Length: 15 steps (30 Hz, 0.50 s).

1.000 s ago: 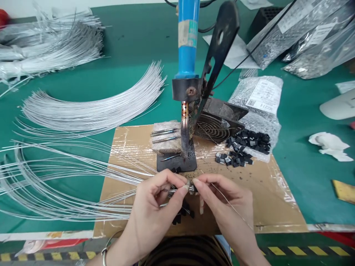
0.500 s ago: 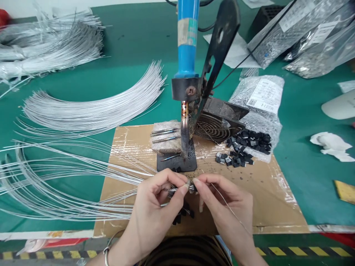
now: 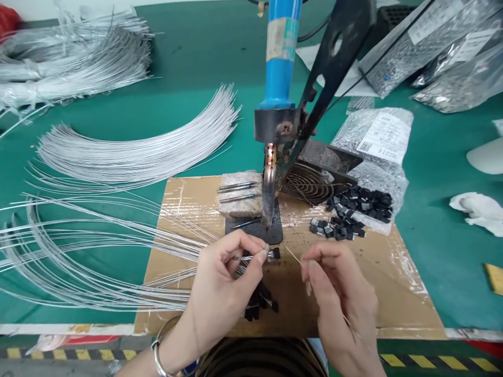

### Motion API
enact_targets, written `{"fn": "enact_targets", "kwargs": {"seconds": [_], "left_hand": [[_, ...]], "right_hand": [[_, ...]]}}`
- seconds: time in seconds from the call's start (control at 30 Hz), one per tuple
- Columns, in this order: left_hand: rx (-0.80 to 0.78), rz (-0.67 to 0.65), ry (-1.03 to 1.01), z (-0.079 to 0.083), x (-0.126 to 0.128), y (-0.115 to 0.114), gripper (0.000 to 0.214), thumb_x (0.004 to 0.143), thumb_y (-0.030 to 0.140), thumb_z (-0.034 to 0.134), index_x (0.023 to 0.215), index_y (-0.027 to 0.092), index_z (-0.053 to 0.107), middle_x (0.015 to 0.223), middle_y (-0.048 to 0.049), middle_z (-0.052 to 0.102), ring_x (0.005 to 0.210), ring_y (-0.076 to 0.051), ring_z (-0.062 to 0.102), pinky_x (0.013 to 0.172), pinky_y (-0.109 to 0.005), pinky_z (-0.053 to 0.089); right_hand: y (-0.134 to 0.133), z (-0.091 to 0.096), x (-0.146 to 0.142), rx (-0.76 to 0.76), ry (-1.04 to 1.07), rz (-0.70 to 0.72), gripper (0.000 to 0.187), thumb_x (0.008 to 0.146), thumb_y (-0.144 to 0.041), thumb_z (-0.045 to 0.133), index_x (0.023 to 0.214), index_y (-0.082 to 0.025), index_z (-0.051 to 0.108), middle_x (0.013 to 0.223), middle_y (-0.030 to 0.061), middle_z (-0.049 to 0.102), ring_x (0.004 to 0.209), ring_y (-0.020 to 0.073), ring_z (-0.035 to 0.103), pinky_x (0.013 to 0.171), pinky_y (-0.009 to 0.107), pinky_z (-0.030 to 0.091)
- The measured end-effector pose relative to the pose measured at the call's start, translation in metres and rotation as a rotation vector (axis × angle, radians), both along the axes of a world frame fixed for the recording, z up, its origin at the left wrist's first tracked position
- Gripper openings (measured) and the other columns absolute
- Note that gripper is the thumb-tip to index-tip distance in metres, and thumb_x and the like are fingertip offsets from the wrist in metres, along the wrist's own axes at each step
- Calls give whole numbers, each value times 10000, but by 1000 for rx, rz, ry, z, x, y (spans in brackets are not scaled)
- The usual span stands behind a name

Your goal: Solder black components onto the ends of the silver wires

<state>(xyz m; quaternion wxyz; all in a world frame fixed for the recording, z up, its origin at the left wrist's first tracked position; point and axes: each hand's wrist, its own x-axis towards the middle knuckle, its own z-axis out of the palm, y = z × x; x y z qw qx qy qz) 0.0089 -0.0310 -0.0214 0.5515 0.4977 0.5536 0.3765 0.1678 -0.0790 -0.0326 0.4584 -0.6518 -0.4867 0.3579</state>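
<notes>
My left hand [image 3: 226, 280] pinches a white wire beside a small black connector [image 3: 276, 253] with metal terminals, which sticks out past the fingertips. White wires [image 3: 173, 241] fan out to the left from behind this hand. Between finger and thumb, my right hand [image 3: 343, 288] grips a thin solder wire [image 3: 292, 255], its free end pointing up toward the connector, apart from it. The blue-handled soldering iron [image 3: 269, 193] hangs in a black bracket, its tip just above the connector. More black connectors [image 3: 261, 302] with wires lie below my left hand, partly hidden by it.
A cardboard sheet [image 3: 393, 293] covers the green table's front. Loose black connectors [image 3: 359, 204] lie by a labelled plastic bag [image 3: 383, 136]. A small fan [image 3: 314, 180] stands behind the iron. Metal tips rest on a pale block [image 3: 239, 201]. A wire bundle [image 3: 137, 157] lies left.
My right hand has moved right, away from the connector, keeping the solder wire. The connector now shows at my left fingertips. The whole view has shifted slightly.
</notes>
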Motion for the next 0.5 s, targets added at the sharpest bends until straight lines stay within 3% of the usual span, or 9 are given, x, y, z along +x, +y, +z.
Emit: {"fn": "enact_targets", "kwargs": {"seconds": [0.1, 0.2, 0.37, 0.5], "left_hand": [[-2, 6, 19, 3, 0, 2, 132, 884, 137, 701, 755, 159, 682, 855, -38, 761, 742, -118, 689, 651, -174, 521], [10, 16, 48, 7, 1, 5, 130, 856, 127, 710, 736, 158, 673, 838, -40, 757, 765, -129, 703, 675, -177, 535], [-9, 11, 55, 10, 1, 10, 136, 863, 134, 694, 735, 164, 660, 846, -38, 761, 756, -122, 701, 673, -174, 539], [-4, 15, 51, 11, 1, 13, 136, 870, 140, 695, 742, 168, 661, 857, -31, 760, 759, -119, 699, 681, -176, 539]], "right_hand": [[3, -1, 2, 37, -38, 52, 229, 1023, -231, 521, 794, -233, 522, 678, -42, 466, 595, 125, 451, 595, 271, 396], [6, -5, 2, 100, -3, 93, 176, 1000, -165, 547, 837, -231, 539, 795, -14, 574, 707, 133, 550, 650, 258, 447], [12, -7, -3, 164, 48, 92, 162, 962, -149, 628, 835, -230, 570, 1117, 50, 702, 1100, 192, 676, 922, 301, 498], [13, -3, -6, 108, 104, 84, 180, 952, -161, 652, 807, -236, 576, 1183, 47, 754, 1115, 200, 721, 936, 305, 523]]}}
